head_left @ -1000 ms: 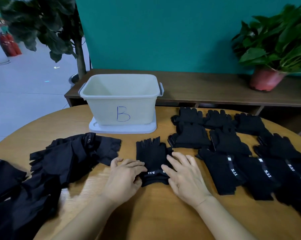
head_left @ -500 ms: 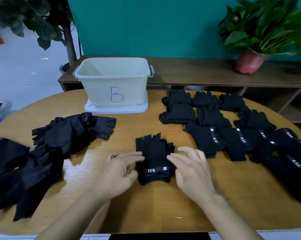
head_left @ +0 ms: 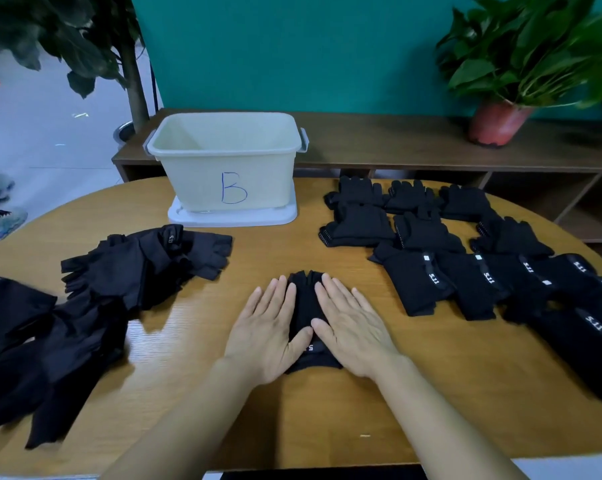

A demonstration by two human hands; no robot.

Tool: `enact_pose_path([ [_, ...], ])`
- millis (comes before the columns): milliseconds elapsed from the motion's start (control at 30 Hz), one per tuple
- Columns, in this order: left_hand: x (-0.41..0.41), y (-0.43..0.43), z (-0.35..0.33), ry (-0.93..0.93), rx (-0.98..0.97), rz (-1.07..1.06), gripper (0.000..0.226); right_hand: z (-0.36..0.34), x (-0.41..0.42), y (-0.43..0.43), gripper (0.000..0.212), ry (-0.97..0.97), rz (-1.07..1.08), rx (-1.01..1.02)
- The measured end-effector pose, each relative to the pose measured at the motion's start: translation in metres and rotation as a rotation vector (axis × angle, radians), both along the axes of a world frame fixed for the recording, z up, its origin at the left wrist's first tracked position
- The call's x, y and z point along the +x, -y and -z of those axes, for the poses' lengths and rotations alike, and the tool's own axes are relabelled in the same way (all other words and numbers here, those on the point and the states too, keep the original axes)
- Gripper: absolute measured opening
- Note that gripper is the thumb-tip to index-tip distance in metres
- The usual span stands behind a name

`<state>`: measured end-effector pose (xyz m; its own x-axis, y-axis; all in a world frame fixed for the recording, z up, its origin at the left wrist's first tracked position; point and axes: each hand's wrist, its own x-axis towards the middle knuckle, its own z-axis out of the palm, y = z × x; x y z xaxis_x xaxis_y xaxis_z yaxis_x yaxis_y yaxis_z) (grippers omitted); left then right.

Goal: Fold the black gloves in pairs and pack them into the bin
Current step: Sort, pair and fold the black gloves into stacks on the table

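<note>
Hands (head_left: pixel 268 327) (head_left: pixel 351 323) now flat atop glove pair (head_left: pixel 304 296)

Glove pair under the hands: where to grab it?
Probably its long side edges, pinching both layers from left and right: the glove pair lies flat, cuff toward the person; left hand and right hand press flat along its sides.

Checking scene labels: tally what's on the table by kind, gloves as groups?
Bin: 1
White lid under it: 1
Glove groups: 3 (loose heap, pair under hands, folded rows)
Hands: 2 (left hand, right hand)
Total: 7
</note>
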<state>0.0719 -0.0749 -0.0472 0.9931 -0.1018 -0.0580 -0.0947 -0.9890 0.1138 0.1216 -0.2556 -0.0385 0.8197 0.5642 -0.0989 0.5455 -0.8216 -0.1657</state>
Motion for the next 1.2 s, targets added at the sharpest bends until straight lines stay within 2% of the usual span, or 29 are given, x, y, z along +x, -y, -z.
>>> enact_pose_path([
  [167,-0.001,-0.007,0.0,-0.032,0.033,-0.092,0.113,-0.002,0.001,0.001,0.081,-0.055,0.083,-0.02],
  [267,-0.01,-0.014,-0.006,0.011,-0.05,-0.18,0.117,-0.014,-0.003,0.007,0.072,-0.098,0.118,0.102],
  [333,-0.021,-0.02,-0.011,0.105,-0.137,-0.123,0.109,-0.02,-0.008,0.016,0.069,-0.04,0.127,0.23],
  [433,-0.038,-0.027,-0.015,0.309,-0.198,0.101,0.08,-0.025,-0.02,0.026,0.069,0.152,0.092,0.344],
  [567,-0.04,-0.028,-0.012,0.327,-0.14,0.305,0.058,-0.024,-0.043,0.024,0.067,0.18,-0.041,0.287],
  [733,-0.028,-0.02,-0.015,0.309,-0.091,0.314,0.041,-0.014,-0.052,0.022,0.085,0.111,-0.109,0.164],
  [900,-0.024,-0.015,-0.016,0.361,-0.117,0.254,0.029,-0.014,-0.053,0.024,0.086,0.193,-0.103,0.257],
  [967,-0.029,-0.013,-0.017,0.383,-0.184,0.233,0.028,-0.011,-0.05,0.027,0.078,0.231,-0.107,0.293],
  [1033,-0.037,-0.01,-0.017,0.372,-0.224,0.232,0.03,-0.006,-0.047,0.03,0.057,0.232,-0.102,0.342],
  [1100,-0.044,-0.01,-0.021,0.276,-0.272,0.214,0.044,-0.002,-0.046,0.033,0.036,0.205,-0.051,0.417],
  [1200,-0.05,-0.014,-0.027,0.062,-0.292,0.182,0.074,-0.007,-0.047,0.031,0.025,0.132,0.07,0.486],
])
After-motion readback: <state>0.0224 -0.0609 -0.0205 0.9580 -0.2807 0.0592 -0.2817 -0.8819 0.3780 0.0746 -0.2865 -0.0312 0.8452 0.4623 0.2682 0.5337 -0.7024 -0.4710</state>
